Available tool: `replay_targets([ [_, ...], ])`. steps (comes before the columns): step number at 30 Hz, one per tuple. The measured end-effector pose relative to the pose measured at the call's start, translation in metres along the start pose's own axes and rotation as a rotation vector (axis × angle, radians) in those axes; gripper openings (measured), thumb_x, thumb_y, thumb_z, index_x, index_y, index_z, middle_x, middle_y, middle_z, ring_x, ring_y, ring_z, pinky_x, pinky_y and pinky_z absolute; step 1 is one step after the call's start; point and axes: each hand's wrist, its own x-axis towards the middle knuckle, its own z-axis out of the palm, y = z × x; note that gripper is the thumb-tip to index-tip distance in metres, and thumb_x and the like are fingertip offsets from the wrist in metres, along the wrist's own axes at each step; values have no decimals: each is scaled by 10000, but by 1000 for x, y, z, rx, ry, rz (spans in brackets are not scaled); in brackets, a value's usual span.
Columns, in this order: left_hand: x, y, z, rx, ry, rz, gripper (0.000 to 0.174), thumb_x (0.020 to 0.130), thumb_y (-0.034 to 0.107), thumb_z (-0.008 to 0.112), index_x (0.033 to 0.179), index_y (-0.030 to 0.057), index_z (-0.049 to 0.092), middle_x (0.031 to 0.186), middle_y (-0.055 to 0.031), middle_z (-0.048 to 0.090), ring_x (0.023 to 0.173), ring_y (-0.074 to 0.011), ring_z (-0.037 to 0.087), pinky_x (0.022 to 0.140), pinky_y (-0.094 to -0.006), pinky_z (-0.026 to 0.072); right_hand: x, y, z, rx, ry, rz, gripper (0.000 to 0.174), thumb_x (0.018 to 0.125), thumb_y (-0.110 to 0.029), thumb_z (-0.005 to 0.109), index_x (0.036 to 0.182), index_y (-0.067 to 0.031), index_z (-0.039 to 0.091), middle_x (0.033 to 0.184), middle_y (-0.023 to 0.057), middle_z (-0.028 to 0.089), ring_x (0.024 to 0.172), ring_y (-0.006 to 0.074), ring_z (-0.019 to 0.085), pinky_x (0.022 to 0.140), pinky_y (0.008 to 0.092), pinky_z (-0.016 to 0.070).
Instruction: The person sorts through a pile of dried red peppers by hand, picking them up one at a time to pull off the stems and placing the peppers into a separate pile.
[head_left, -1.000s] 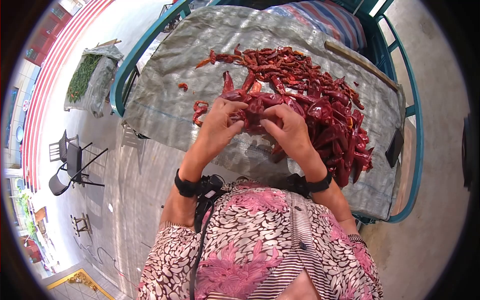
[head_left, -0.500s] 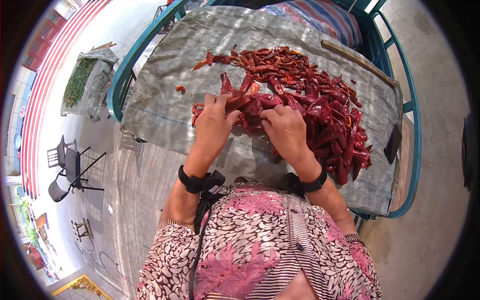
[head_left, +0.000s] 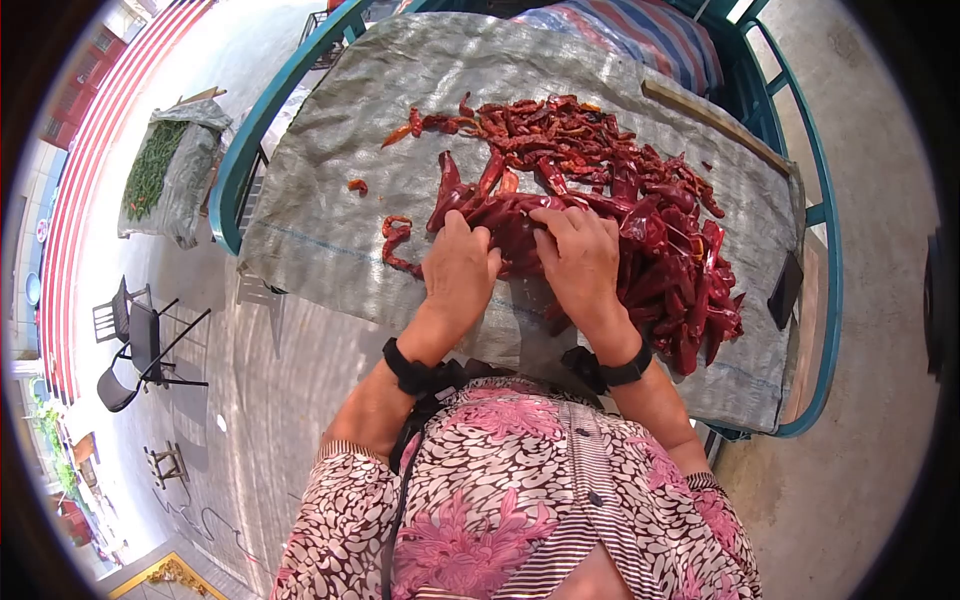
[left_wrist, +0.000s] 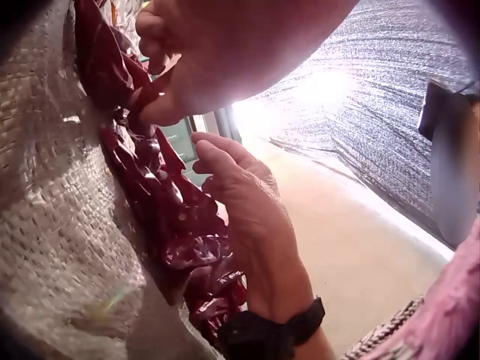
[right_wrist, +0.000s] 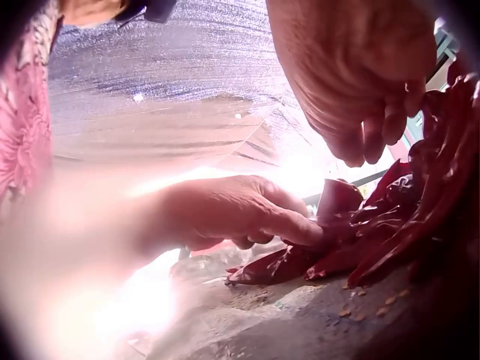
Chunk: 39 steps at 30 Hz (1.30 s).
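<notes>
Left hand (head_left: 460,268) pinches large red peppers (head_left: 685,290) at the heap's near left edge; right hand (head_left: 583,262) bends over them, grip hidden, can't tell. Set close together, probably for steadying. Small wrinkled peppers (head_left: 555,132) lie beyond. Woven sheet (head_left: 325,200) beneath, teal rails (head_left: 832,290) around; dark chairs (head_left: 147,335) stand left.

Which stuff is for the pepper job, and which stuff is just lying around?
Seems part of the job:
big shiny red peppers
smaller wrinkled red peppers, probably
grey woven sheet underneath
left hand and right hand

Probably just there:
dark flat object near the sheet's edge
wooden strip
black chair
small stool
</notes>
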Motion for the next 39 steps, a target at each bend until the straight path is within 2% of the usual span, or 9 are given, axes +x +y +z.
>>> replay_targets([
  [7, -11, 23, -49, -233, -48, -95, 159, 950, 248, 694, 991, 95, 706, 955, -81, 579, 893, -304, 644, 720, -447, 500, -3, 5, -25, 128, -20, -7, 308, 875, -155, 746, 1177, -142, 687, 846, 19, 649, 845, 232, 625, 938, 409, 392],
  [13, -24, 31, -58, -302, -89, -44, 168, 967, 250, 675, 1056, 111, 709, 928, -83, 587, 870, -311, 643, 702, -428, 496, -7, 10, -32, 220, -150, -11, 402, 872, -158, 762, 1254, -122, 642, 977, 32, 717, 903, 222, 648, 1015, 416, 373],
  [21, -39, 56, -68, -246, -216, -94, 180, 952, 203, 702, 1063, 62, 702, 916, -121, 580, 860, -314, 625, 733, -413, 485, -18, 26, -47, 470, -186, -33, 231, 897, -136, 744, 1122, -126, 692, 941, 36, 738, 883, 218, 671, 1022, 417, 385],
  [24, -45, 58, -56, -176, -124, -79, 196, 925, 229, 716, 1027, 68, 672, 972, -129, 594, 889, -346, 637, 746, -455, 506, -20, 31, -47, 482, -184, 18, 181, 905, -125, 731, 1082, -125, 693, 922, 27, 733, 860, 218, 670, 1030, 419, 388],
  [27, -42, 46, -42, -48, -62, -179, 210, 925, 219, 718, 1013, 38, 658, 1003, -166, 592, 901, -380, 632, 765, -483, 503, -15, 39, -51, 450, -95, 84, 148, 915, -110, 712, 1062, -122, 694, 899, 18, 721, 849, 214, 666, 1033, 427, 391],
  [30, -30, 35, -33, -171, 12, -324, 233, 919, 205, 723, 1044, 27, 639, 1017, -187, 587, 917, -401, 627, 784, -499, 504, -12, 45, -54, 412, -11, 48, 131, 929, -89, 683, 1055, -121, 696, 878, 15, 707, 850, 218, 665, 1033, 436, 396],
  [34, -13, 42, -25, -14, 123, -243, 418, 856, 155, 773, 1244, 95, 630, 1076, -151, 541, 938, -368, 626, 790, -483, 524, -10, 49, -55, 399, 16, 17, 139, 925, -86, 686, 1058, -126, 697, 908, 22, 717, 864, 230, 670, 1035, 441, 396],
  [37, -1, 43, -15, 55, -55, -31, 511, 811, 127, 798, 1293, 130, 631, 1073, -119, 512, 981, -329, 610, 795, -458, 528, -14, 49, -49, 410, 26, 38, 145, 921, -88, 695, 1061, -128, 700, 935, 30, 728, 883, 238, 679, 1039, 452, 392],
  [39, 7, 41, 0, 113, -16, -17, 485, 789, 116, 806, 1250, 132, 655, 1051, -110, 509, 999, -315, 596, 806, -442, 527, -13, 48, -48, 403, -1, 32, 153, 919, -90, 700, 1066, -131, 701, 946, 35, 732, 892, 240, 684, 1040, 457, 390],
])
